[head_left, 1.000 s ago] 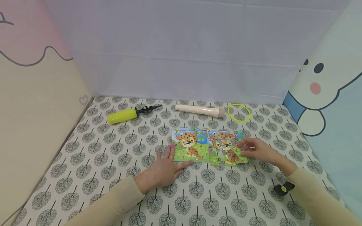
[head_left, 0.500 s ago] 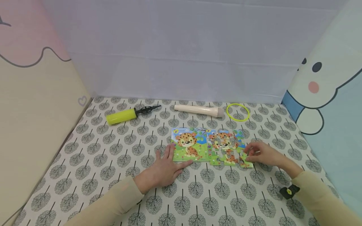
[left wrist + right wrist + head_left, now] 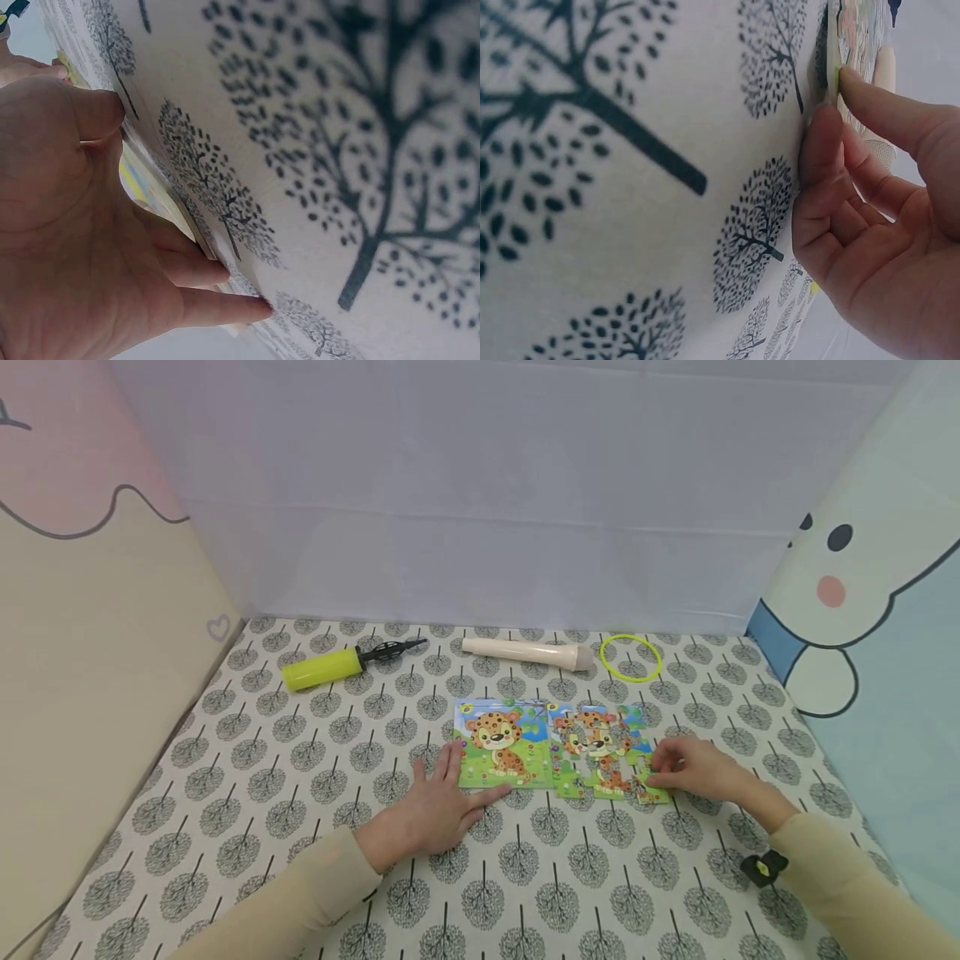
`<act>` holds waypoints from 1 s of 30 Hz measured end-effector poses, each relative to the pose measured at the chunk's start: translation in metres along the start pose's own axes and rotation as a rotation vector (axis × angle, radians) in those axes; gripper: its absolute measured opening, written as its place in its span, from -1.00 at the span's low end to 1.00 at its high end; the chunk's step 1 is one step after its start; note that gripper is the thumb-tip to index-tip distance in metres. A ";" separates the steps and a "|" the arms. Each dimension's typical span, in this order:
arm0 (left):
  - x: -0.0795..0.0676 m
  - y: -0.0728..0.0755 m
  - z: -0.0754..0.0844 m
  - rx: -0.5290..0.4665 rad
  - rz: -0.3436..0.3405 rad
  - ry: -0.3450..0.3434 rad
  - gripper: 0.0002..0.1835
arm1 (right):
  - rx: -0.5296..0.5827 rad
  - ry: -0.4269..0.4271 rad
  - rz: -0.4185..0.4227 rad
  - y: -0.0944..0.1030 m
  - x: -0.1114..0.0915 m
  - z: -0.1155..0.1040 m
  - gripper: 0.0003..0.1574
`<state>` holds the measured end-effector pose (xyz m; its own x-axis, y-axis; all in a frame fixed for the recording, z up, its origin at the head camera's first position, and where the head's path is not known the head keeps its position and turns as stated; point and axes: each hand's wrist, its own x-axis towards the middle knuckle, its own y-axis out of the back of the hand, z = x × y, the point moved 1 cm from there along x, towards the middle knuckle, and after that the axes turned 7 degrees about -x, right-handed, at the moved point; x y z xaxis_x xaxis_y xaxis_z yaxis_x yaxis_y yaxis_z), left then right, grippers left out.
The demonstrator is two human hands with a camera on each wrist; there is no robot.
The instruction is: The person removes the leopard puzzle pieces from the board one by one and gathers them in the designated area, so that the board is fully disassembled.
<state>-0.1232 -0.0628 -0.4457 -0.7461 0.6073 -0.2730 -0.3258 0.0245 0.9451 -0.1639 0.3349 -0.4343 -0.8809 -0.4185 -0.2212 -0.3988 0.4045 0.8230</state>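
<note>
A picture board [image 3: 504, 735] with a spotted leopard cub lies flat on the table. My left hand [image 3: 431, 810] rests at its lower left corner, fingers spread and mostly straight. Directly to the right lies a jigsaw puzzle [image 3: 592, 747] of the same cub, with gaps between several of its pieces. At its lower right corner my right hand [image 3: 693, 768] pinches a green corner puzzle piece [image 3: 654, 792] between thumb and forefinger. That piece sits slightly apart from its neighbours. In the right wrist view, the thumb [image 3: 874, 105] presses on the piece's edge and the other fingers curl beneath.
Along the back lie a yellow-green hand pump [image 3: 326, 668] with a black nozzle, a pale toy microphone [image 3: 525, 652] and a yellow-green ring [image 3: 631, 658]. A tree-print cloth [image 3: 360, 893] covers the table, and a pale curtain [image 3: 480, 527] hangs behind it.
My right hand has shifted right, drawing the corner piece away from the rest of the puzzle, then moved back left very slightly. My left hand has stayed in place.
</note>
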 end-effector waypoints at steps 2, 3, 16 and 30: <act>0.001 0.001 0.000 0.000 0.001 -0.001 -0.46 | -0.024 -0.018 0.002 0.000 0.000 -0.002 -0.70; 0.001 0.001 0.000 0.000 0.001 -0.002 -0.46 | -0.033 -0.025 0.001 0.000 0.000 -0.003 -0.70; 0.000 0.004 -0.002 -0.014 0.003 -0.010 -0.45 | -0.034 -0.029 -0.020 0.002 0.004 -0.005 -0.73; 0.001 0.003 -0.029 -0.207 0.170 0.017 -0.26 | -0.083 -0.036 0.185 0.003 -0.001 -0.004 -0.82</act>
<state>-0.1416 -0.0850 -0.4479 -0.8092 0.5754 -0.1185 -0.3056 -0.2400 0.9214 -0.1634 0.3333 -0.4299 -0.9463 -0.3134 -0.0793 -0.2080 0.4025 0.8915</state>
